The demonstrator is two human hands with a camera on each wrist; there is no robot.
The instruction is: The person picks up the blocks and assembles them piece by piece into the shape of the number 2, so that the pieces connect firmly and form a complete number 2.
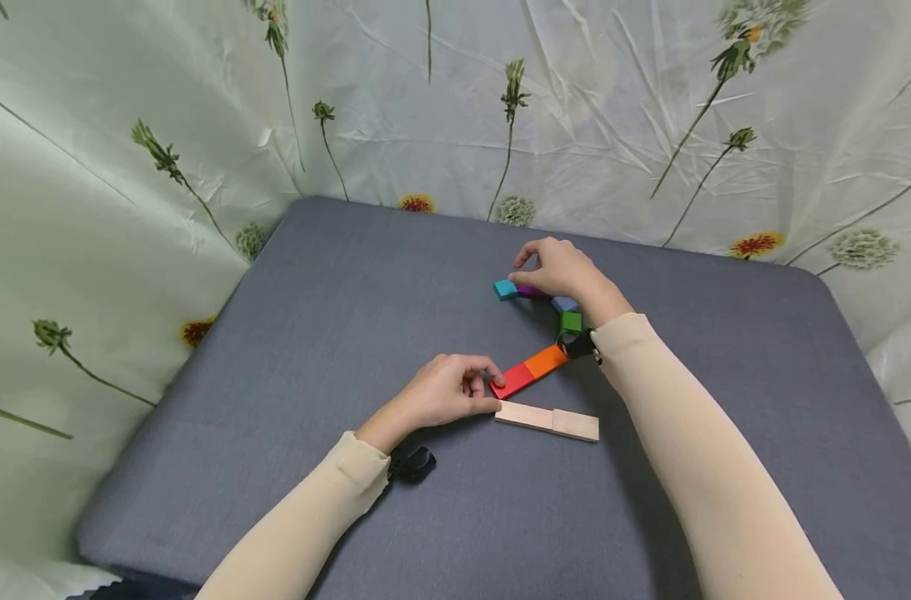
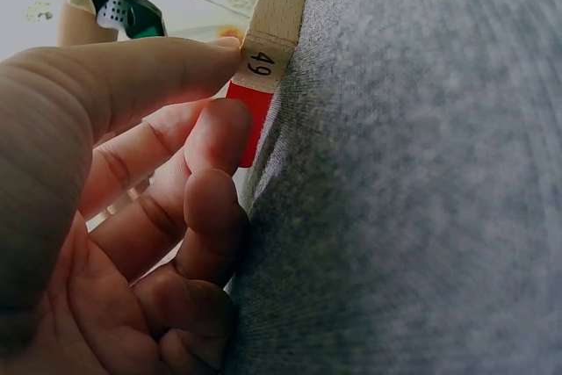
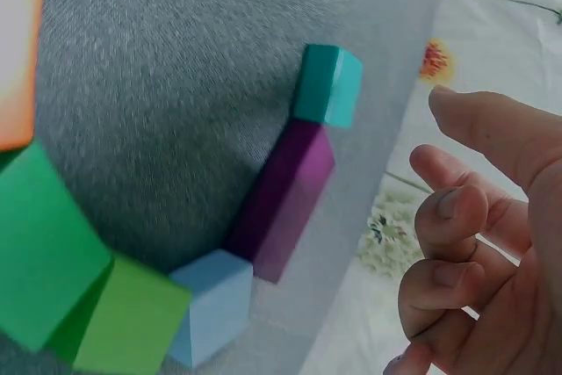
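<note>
In the head view my left hand [image 1: 455, 390] is at the left ends of a red block [image 1: 513, 379] and a plain wooden block [image 1: 525, 414]. Its thumb tip touches the wooden one, marked 49 [image 2: 261, 62] on its end; the index fingertip is at the red one. The other fingers curl loosely, clear of the blocks. Farther back, my right hand [image 1: 563, 268] is over a purple block [image 3: 283, 204] and beside a teal block [image 3: 327, 85]. Its fingers are bent and apart, with nothing between them. In the right wrist view a gap separates them from both blocks.
An orange block [image 1: 547, 361] continues the red one toward a green block [image 1: 571, 322] and a blue block [image 1: 566, 305]. A second wooden block [image 1: 575, 426] adjoins the first. All lie on a grey padded table [image 1: 350, 292], with a flowered curtain [image 1: 395, 108] behind.
</note>
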